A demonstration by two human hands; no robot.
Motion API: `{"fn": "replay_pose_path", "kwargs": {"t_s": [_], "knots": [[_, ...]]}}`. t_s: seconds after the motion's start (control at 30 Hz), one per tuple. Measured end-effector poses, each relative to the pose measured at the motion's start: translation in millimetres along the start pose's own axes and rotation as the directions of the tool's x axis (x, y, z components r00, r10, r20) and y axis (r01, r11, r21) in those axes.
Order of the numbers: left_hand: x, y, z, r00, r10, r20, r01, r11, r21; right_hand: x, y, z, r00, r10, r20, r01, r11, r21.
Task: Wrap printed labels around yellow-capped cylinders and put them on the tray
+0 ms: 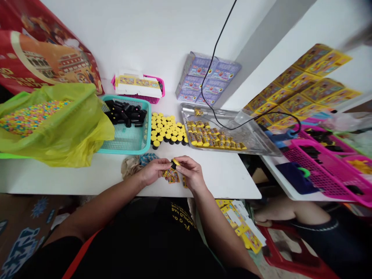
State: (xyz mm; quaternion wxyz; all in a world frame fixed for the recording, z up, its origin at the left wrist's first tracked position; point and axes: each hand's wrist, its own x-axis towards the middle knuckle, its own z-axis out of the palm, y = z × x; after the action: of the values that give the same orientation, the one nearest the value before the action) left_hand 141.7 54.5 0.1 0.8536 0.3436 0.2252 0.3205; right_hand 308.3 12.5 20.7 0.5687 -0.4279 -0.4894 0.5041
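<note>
My left hand [154, 171] and my right hand [190, 173] meet over the table's front part. Between their fingertips is a small black container with a yellow lid [174, 163]. Left fingers pinch its dark body, while the right thumb and fingers are at the yellow end. Just beneath lie colourful printed labels [173, 178], partly hidden by my hands; whether the left hand also holds one I cannot tell. Beyond my hands stand many yellow-lidded black containers [165, 128], packed together. A crumpled cloth [130, 166] lies beside my left wrist.
A teal basket [122, 145] holds black containers. Left of it, a yellow plastic bag [84, 116] holds colourful small pieces. A metal tray [252, 135] carries wrapped yellow pieces, with a black cable [213, 58] hanging across. Pink baskets [314, 170] and another person's arm [279, 211] are at right.
</note>
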Motion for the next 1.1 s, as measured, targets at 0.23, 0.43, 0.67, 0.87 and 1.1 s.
{"fn": "replay_pose_path", "kwargs": {"t_s": [0.23,0.43,0.67,0.87,1.1], "knots": [[-0.5,0.0,-0.8,1.0,-0.003,0.019,0.003,1.0,0.003,-4.4,2.9,2.6,0.992,-0.099,-0.077,0.094,0.993,-0.064],[0.5,-0.7,-1.2,0.999,0.031,0.025,-0.03,0.998,-0.055,-7.1,-4.0,8.7,0.966,-0.243,0.082,0.255,0.865,-0.432],[0.5,-1.8,-1.3,0.999,0.019,0.038,-0.015,0.996,-0.09,-9.4,-5.0,11.4,0.937,-0.338,0.09,0.327,0.757,-0.565],[6.6,-2.6,-7.7,0.99,-0.134,-0.038,0.133,0.99,-0.042,-11.7,2.1,12.0,0.817,-0.575,0.042,0.43,0.56,-0.708],[7.3,-1.6,-6.5,0.989,-0.14,-0.048,0.136,0.988,-0.071,-14.4,7.9,12.1,0.704,-0.618,0.35,0.615,0.283,-0.736]]}}
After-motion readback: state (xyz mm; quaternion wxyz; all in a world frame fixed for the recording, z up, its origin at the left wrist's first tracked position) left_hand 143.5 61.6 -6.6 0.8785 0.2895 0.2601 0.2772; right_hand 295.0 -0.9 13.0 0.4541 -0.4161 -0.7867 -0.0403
